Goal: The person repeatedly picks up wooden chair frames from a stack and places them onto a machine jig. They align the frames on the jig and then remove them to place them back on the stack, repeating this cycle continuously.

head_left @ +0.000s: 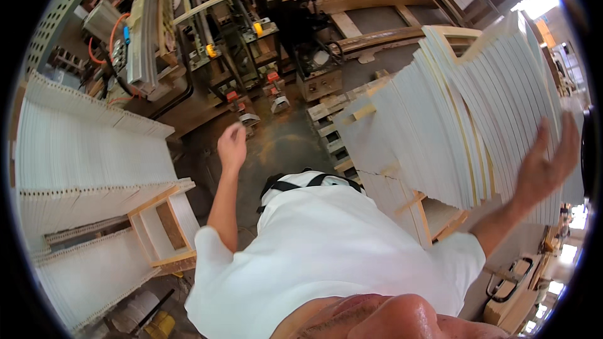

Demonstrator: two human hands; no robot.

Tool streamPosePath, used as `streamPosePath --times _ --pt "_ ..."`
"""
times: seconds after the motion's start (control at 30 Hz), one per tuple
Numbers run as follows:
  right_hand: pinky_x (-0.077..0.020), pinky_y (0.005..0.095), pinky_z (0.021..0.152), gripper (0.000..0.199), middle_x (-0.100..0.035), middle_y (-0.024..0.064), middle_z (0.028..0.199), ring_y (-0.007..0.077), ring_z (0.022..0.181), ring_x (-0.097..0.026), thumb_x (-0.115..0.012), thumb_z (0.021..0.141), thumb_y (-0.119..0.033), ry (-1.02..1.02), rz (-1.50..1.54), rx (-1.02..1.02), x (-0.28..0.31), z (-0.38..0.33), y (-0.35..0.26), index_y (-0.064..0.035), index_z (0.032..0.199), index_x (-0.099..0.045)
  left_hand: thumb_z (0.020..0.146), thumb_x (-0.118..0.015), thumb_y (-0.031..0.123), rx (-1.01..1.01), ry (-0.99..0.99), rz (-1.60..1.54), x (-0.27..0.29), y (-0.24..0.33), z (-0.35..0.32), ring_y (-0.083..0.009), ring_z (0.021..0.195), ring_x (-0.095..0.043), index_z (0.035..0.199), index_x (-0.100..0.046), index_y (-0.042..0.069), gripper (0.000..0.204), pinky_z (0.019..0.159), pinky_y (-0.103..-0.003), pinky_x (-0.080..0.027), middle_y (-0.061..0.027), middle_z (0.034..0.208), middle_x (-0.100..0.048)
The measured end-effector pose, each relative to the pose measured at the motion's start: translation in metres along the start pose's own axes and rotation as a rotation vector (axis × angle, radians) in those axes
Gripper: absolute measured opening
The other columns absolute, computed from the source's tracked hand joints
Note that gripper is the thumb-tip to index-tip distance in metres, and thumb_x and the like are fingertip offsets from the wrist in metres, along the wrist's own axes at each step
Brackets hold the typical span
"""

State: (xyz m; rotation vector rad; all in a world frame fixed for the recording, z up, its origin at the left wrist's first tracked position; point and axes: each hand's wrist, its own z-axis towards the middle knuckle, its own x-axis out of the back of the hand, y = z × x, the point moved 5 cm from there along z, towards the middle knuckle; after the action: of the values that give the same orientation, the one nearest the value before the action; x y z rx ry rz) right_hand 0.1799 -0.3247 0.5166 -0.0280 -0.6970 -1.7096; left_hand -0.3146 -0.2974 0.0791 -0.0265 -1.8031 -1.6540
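My left hand (232,145) hangs in the air over the floor in front of me, its fingers curled together, with nothing seen in them. On the far right, my right hand (549,162) is raised with its fingers spread and holds nothing. It is nearest to a tall stack of white panels (433,119); whether it touches them I cannot tell. A second stack of white panels (100,144), with rows of small holes along the edges, stands to my left, apart from my left hand.
A machine with metal rails (235,44) and orange-red clamps stands ahead. Wooden pallets (326,122) lie under the right stack. Beside the left stack sits a wooden frame (162,226). A conveyor-like wooden frame (370,22) runs along the back.
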Motion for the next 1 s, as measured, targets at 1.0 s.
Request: streamPosePath --times 1.0 --pt "-0.0473 0.0319 0.082 0.037 -0.063 0.0112 0.107 0.0194 0.096 -0.058 -0.069 0.083 -0.013 -0.729 0.587 -0.245 -0.054 0.116 -0.107 -0.0011 0.117 -0.062 0.096 -0.052 0.034 0.602 0.145 -1.289 -0.079 0.020 0.496 -0.0401 0.122 -0.048 0.144 -0.026 0.000 0.064 0.100 -0.048 -0.050 -0.0240 0.140 -0.038"
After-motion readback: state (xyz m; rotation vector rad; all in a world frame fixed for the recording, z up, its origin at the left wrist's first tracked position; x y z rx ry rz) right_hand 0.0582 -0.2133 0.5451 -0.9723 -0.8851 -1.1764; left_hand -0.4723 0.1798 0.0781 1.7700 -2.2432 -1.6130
